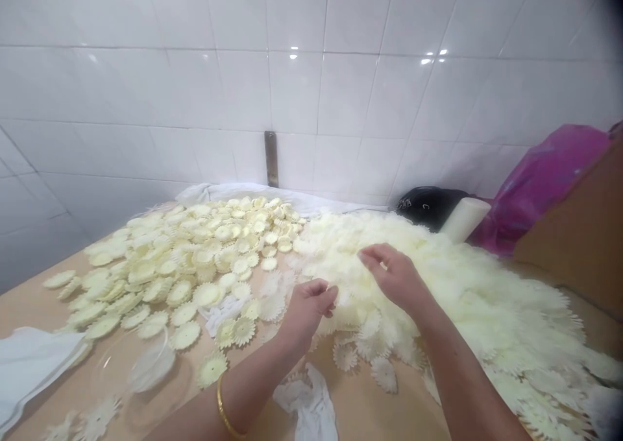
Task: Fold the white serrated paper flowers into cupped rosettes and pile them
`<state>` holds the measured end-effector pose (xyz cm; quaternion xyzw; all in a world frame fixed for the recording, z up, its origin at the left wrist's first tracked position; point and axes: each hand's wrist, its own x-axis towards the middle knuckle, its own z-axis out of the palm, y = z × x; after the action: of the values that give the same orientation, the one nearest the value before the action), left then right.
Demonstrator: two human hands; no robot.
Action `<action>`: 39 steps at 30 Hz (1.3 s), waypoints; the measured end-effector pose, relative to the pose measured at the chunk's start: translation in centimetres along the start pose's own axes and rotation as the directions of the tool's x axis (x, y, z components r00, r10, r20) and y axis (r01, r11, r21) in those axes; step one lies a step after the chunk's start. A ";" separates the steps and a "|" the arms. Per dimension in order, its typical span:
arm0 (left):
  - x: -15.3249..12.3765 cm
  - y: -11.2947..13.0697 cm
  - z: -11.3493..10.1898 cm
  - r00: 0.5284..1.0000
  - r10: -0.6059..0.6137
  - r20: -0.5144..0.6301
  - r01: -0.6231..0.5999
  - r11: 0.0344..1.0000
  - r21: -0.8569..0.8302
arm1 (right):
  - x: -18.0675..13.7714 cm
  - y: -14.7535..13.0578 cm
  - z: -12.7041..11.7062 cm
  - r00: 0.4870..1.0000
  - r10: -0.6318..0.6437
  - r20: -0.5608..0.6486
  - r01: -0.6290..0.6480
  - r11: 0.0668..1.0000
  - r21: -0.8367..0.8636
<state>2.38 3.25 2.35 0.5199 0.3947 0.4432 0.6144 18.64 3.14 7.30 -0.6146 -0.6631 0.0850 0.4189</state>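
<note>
A big loose heap of pale cream fabric flower petals [462, 285] covers the right side of the tan table [29, 305]. To the left lie several stacked, finished-looking round flower pieces [195, 253]. My right hand [396, 279] hovers over the heap with its fingers pinched together on a thin petal layer. My left hand [306, 308], with a gold bangle on its wrist, is curled shut at the heap's near edge, holding a petal piece between fingertips.
A white cloth [29, 363] lies at the left edge and a crumpled white scrap [309, 405] near my wrists. A clear plastic lid [141, 363] rests front left. A black bag [428, 204], white roll [464, 219], pink plastic bag [540, 181] and cardboard [579, 233] stand at back right against the tiled wall.
</note>
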 end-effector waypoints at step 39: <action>0.6 0.4 -0.3 0.992 -0.064 -0.112 0.059 0.997 -0.055 | 0.4 1.9 1.0 0.996 0.085 -0.039 -0.089 0.987 -0.130</action>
<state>2.25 3.91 2.73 0.4655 0.4333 0.4629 0.6174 19.44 4.33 5.69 -0.6706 -0.6328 0.0490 0.3840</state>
